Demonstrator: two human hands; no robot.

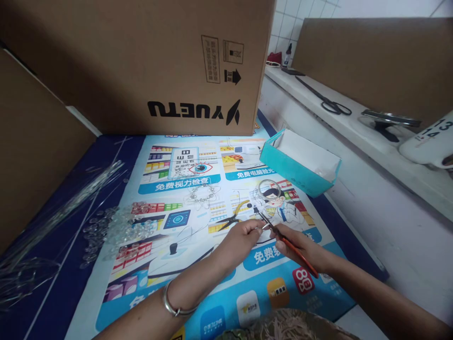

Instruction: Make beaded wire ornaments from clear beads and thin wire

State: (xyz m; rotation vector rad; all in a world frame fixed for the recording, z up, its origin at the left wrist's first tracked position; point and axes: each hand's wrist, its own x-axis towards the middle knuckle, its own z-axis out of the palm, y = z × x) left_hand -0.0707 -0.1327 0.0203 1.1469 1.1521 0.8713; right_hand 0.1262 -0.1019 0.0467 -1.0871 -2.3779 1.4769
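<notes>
A cardboard box [141, 61] and teal tray [300, 165] are standing beyond; yellow-handled pliers [231, 217] are lying just beside the hands. The right hand [295, 243] is gripping red-handled pliers [283, 238], the left hand [240, 238] pinching a small piece, above the tabletop [198, 283].

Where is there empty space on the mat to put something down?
The printed mat is bare near its front edge, between the left hand and the blue cloth. It is also bare between the cardboard box and the teal box. It is crowded around the clear beads, the yellow-handled pliers and the right hand.
</notes>
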